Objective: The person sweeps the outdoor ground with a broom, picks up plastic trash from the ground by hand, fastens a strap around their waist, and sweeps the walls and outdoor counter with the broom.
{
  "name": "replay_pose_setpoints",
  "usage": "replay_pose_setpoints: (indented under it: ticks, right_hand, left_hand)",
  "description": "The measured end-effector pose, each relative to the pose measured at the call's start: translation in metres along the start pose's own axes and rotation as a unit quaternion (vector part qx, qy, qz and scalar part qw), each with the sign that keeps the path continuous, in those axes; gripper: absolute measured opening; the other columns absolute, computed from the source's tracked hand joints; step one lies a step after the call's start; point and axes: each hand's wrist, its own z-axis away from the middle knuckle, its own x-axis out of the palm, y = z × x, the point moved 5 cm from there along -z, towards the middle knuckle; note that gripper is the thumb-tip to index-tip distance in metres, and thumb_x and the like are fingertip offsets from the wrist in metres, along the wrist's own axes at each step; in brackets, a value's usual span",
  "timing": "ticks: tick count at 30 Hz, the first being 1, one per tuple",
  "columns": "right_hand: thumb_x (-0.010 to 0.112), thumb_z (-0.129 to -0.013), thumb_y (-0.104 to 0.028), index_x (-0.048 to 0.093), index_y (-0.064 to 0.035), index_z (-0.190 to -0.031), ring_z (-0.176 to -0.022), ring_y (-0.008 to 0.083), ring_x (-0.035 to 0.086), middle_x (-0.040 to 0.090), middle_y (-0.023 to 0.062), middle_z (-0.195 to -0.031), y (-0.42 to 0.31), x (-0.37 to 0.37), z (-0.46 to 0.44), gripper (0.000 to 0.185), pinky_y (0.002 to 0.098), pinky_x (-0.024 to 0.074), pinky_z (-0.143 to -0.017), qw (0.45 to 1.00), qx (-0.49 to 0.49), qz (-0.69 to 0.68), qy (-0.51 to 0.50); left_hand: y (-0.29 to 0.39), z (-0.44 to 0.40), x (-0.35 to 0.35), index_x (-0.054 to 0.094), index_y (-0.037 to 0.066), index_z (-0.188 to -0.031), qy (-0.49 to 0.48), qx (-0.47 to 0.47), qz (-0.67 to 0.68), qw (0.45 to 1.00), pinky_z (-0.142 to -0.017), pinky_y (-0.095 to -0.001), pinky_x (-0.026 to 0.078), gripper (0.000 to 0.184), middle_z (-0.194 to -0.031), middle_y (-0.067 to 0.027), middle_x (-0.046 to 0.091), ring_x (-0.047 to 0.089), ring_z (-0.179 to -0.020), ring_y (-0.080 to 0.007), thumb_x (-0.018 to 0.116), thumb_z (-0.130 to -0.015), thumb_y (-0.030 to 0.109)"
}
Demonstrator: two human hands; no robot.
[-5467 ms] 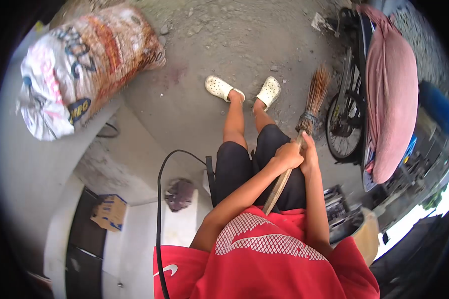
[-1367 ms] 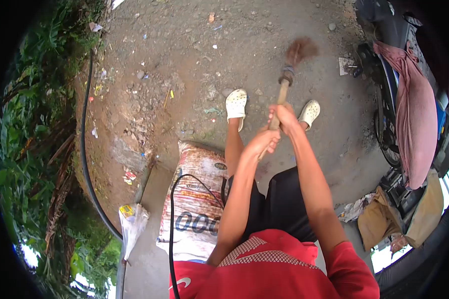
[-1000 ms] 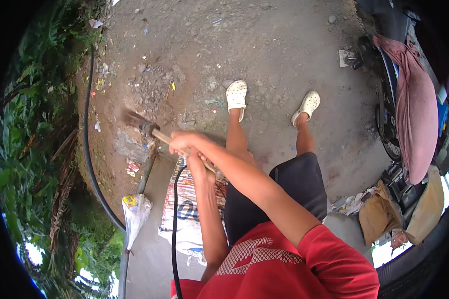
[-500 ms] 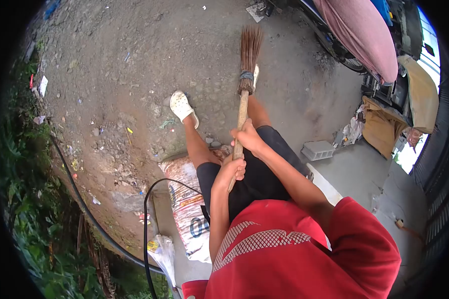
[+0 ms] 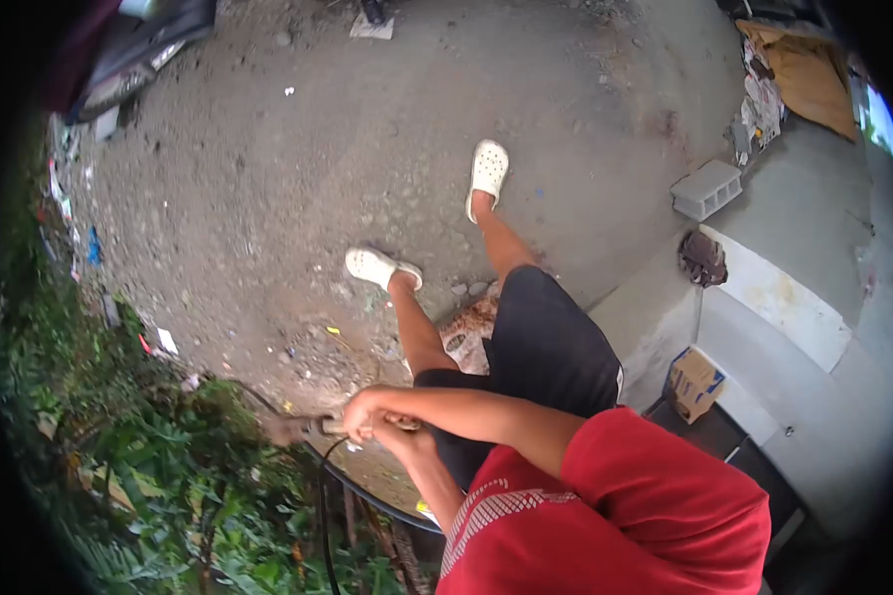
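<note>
Brown and blurry, the bristles [image 5: 284, 429] of the broom [image 5: 331, 426] point out to the left, away from both hands. The blur makes the broom look quick, so a tight hold matters here. The right hand [image 5: 361, 409] is closed around the stick, closer to the bristles. The left hand [image 5: 395, 433] is just behind it, wrapped near the back end. Some of its fingers are hidden, so how snugly they curl is hard to tell.

To do this well, both hands should squeeze firmly but not stiffly, with a little space between them for better control. The right hand can steer while the left hand steadies the end. It would help to mind the thin black cord [image 5: 323, 506] just below the hands and the thick black hose [image 5: 377, 504] under them, since the broom could catch on either one. The leafy plants [image 5: 169, 476] to the left of the hands could snag the bristles too.

The right arm reaches far across the body, with the elbow out to the side and the forearm almost flat. The left arm is lower and tucked in, slanting up to the stick. The wrists look very close together, with the right one above. Both white shoes [image 5: 488, 171] are planted apart, ahead of the hands, which looks nice and steady.
</note>
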Motion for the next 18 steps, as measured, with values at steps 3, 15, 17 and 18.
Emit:
replay_pose_setpoints:
  ticks: [3,15,17,18]
  right_hand:
    - [0.065,-0.057,-0.019,0.064,-0.0068,-0.076,-0.066,0.025,0.057,0.061,0.0119,-0.082,0.004,0.004,0.019,0.022,0.041,0.0442,-0.058,0.993,-0.07,0.094,0.011]
    - [0.054,-0.074,-0.009,0.034,0.0007,-0.109,-0.046,0.0147,0.048,0.046,0.007,-0.061,0.253,-0.028,0.386,0.041,0.0278,0.0375,-0.041,0.701,-0.305,-0.476,0.436]
    - [0.054,-0.076,-0.008,0.034,0.0004,-0.113,-0.045,0.0134,0.048,0.046,0.0054,-0.062,0.285,-0.031,0.416,0.043,0.0261,0.0383,-0.041,0.605,-0.382,-0.549,0.433]
    - [0.054,-0.076,-0.007,0.034,0.0,-0.114,-0.045,0.0132,0.047,0.047,0.0051,-0.063,0.303,-0.04,0.428,0.043,0.0256,0.0383,-0.041,0.556,-0.421,-0.58,0.422]
  left_hand:
    - [-0.013,0.04,0.028,0.041,0.017,-0.064,0.02,-0.012,-0.033,0.999,-0.044,-0.0206,0.033,0.017,-0.056,0.0067,0.041,0.04,-0.047,-0.005,0.047,-0.08,0.02]
    - [-0.266,0.16,0.167,0.04,0.01,-0.057,-0.233,-0.319,-0.458,0.797,-0.045,-0.0269,0.032,0.016,-0.05,-0.0007,0.036,0.036,-0.044,-0.0134,0.048,-0.072,0.011]
    - [-0.287,0.182,0.2,0.042,0.008,-0.058,-0.248,-0.27,-0.533,0.762,-0.042,-0.0268,0.032,0.016,-0.051,-0.0006,0.037,0.037,-0.042,-0.0125,0.048,-0.072,0.008]
    - [-0.302,0.186,0.221,0.042,0.008,-0.058,-0.265,-0.231,-0.561,0.749,-0.041,-0.0267,0.033,0.016,-0.051,-0.0006,0.038,0.037,-0.041,-0.0123,0.048,-0.073,0.007]
